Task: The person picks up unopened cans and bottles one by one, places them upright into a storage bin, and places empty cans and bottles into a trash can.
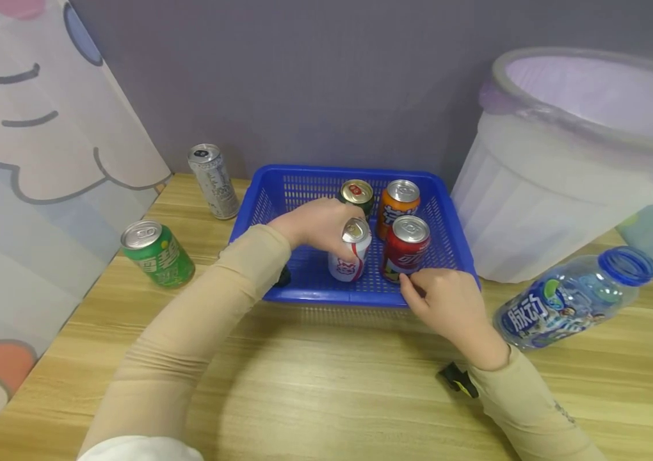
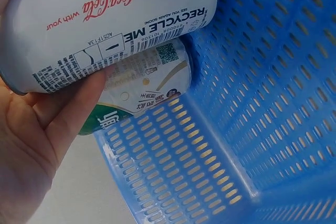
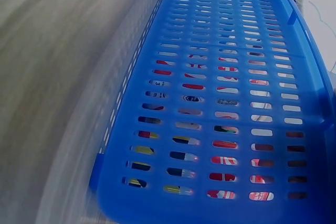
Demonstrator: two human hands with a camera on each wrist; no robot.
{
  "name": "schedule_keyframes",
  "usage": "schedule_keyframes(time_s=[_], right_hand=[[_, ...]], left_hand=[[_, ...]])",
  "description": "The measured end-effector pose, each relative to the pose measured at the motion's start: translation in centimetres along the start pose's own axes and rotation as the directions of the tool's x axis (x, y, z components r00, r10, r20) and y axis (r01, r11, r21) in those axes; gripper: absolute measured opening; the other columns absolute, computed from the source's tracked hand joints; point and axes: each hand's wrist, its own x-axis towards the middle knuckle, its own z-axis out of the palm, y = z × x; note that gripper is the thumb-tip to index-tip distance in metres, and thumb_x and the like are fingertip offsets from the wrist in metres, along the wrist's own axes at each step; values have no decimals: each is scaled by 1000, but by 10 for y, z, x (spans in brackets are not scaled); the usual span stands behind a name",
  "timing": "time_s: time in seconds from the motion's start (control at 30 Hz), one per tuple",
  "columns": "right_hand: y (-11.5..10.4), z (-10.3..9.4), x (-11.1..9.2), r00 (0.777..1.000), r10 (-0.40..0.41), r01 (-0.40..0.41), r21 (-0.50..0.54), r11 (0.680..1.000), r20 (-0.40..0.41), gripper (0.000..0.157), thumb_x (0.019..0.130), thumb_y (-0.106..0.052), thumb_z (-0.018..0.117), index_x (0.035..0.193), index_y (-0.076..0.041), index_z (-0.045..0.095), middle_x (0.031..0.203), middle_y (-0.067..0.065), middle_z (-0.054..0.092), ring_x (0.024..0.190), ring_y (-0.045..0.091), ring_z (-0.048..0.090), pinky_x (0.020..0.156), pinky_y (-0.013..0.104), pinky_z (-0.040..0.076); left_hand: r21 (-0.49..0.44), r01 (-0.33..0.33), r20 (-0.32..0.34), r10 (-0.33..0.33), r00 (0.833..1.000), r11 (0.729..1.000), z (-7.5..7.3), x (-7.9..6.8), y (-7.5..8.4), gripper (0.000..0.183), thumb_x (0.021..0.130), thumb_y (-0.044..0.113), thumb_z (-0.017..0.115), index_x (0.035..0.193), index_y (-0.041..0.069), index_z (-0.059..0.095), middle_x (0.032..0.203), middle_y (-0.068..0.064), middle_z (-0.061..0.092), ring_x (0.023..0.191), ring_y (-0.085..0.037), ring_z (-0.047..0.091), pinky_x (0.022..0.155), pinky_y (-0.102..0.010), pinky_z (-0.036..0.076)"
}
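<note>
Inside the blue plastic basket, my left hand grips a white Coca-Cola plus can from the side and top. The left wrist view shows this can close up, above a green and white can. My right hand is at the basket's front rim, its fingers curled over the edge beside a red can. In the right wrist view the slotted basket wall hides most of that hand. Behind stand an orange can and a dark green can with a gold lid.
Left of the basket, a silver can and a green can stand on the wooden table. To the right are a white bin and a clear bottle with a blue rim. A grey panel rises behind.
</note>
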Motion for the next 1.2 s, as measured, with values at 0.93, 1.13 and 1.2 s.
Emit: schedule_keyframes(time_s=[0.93, 1.13, 1.2], right_hand=[[-1, -2, 1, 1000, 6, -6, -4, 1000, 12, 45, 83, -20, 59, 47, -21, 32, 44, -9, 30, 39, 6, 28, 39, 25, 22], [-1, -2, 0, 1000, 10, -10, -3, 1000, 16, 45, 83, -20, 59, 47, -21, 32, 44, -9, 30, 39, 6, 28, 39, 25, 21], [-1, -2, 1, 1000, 9, -9, -3, 1000, 14, 45, 83, -20, 60, 47, -21, 32, 45, -9, 30, 39, 5, 28, 39, 24, 21]], left_hand=[[-47, 28, 3, -28, 1000, 999, 2, 4, 3, 56, 68, 44, 79, 108, 12, 59, 95, 2, 67, 82, -13, 64, 77, -30, 51], [-87, 32, 13, -30, 999, 996, 2, 2, 2, 56, 69, 45, 80, 110, 14, 58, 97, 4, 67, 84, -11, 63, 78, -28, 50], [-110, 18, 9, -17, 1000, 994, 1, 1, 1, 56, 69, 45, 80, 110, 14, 58, 98, 4, 67, 85, -11, 63, 80, -28, 50]])
